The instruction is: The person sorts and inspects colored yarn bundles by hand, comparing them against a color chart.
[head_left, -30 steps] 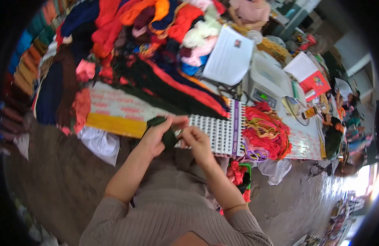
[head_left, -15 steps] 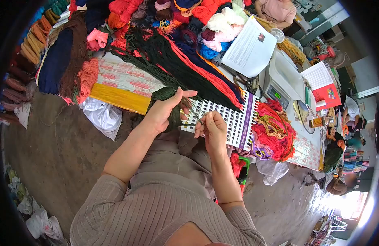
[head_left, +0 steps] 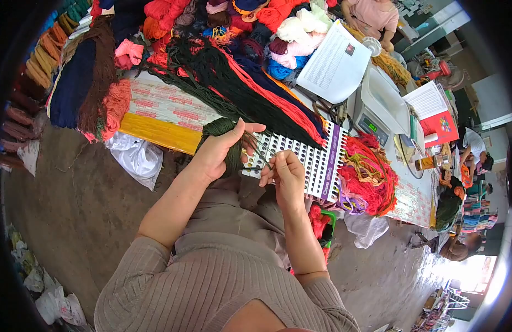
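Note:
A dark green yarn skein hangs over my left hand, whose fingers are closed around it with the thumb raised. From there a few dark thread strands run across to my right hand, which pinches their ends between thumb and fingertips. Below both hands lies a white card with rows of round holes and a purple strip. Long black yarn and a coral-red yarn bundle stretch over the table just beyond the card.
Tangled red and multicoloured yarn sits right of the card. A digital scale and a printed sheet are farther back. Navy and brown skeins drape over the left edge. A white plastic bag hangs below. A person sits opposite.
The strands between my hands have shifted slightly, and my right fingers have moved a little. The view has drifted slightly. Both hands keep their hold.

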### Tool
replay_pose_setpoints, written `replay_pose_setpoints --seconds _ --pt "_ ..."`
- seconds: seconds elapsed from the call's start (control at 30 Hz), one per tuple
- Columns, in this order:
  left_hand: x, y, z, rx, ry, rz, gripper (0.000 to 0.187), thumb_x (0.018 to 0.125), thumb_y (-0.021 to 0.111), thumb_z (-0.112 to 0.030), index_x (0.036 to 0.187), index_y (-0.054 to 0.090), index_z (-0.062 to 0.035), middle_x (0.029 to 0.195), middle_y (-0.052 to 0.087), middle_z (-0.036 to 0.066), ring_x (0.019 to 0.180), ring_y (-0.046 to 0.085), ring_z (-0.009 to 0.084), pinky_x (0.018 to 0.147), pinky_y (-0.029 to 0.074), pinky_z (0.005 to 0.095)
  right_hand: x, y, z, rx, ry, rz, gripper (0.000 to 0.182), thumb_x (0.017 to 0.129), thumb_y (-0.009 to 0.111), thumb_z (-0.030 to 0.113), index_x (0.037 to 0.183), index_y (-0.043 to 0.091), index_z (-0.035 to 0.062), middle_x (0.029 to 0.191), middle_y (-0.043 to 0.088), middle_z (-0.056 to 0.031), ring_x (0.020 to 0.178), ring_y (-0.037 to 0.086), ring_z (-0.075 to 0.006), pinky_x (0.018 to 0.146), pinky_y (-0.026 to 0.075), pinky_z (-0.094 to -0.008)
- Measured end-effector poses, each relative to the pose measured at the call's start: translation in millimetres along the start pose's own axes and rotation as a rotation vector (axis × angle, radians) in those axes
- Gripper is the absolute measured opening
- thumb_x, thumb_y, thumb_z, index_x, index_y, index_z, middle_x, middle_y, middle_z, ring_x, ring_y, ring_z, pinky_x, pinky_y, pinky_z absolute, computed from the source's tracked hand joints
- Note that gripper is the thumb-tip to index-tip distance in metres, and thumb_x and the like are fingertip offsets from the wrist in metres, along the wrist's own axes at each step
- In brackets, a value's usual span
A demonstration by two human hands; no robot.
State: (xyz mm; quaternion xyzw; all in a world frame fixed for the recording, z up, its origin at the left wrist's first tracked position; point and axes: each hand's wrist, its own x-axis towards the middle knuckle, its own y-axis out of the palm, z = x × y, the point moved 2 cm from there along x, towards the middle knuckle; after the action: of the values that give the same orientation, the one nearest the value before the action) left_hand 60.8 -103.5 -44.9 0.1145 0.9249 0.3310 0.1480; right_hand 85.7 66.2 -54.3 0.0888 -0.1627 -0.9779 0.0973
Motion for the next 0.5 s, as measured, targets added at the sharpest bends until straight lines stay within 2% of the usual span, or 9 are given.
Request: replay_pose_setpoints --seconds 0.33,0.5 --pt "1.0 -1.5 0.2 -0.086 0.002 0.033 0.041 0.094 0.047 -0.033 0.113 0.056 0.0018 0.095 0.062 0.005 0.068 0.054 0.0069 0.058 0.045 0.0202 -1.1 3.0 1.9 -0.026 -0.013 -0.01 0.026 0.098 0.04 0.024 0.087 0.049 0.0027 0.068 0.059 -0.0089 0.051 0.056 -0.0137 0.051 0.039 -0.0211" --pt "-0.8 -0.4 -0.9 -0.102 -0.011 0.021 0.042 0.094 0.046 -0.034 0.114 0.056 0.002 0.09 0.061 0.005 0.066 0.052 0.0071 0.057 0.044 0.0199 -1.2 3.5 1.7 -0.033 -0.017 -0.003 0.025 0.098 0.04 0.024 0.088 0.049 0.0024 0.068 0.059 -0.0089 0.05 0.056 -0.0138 0.051 0.039 -0.0212"
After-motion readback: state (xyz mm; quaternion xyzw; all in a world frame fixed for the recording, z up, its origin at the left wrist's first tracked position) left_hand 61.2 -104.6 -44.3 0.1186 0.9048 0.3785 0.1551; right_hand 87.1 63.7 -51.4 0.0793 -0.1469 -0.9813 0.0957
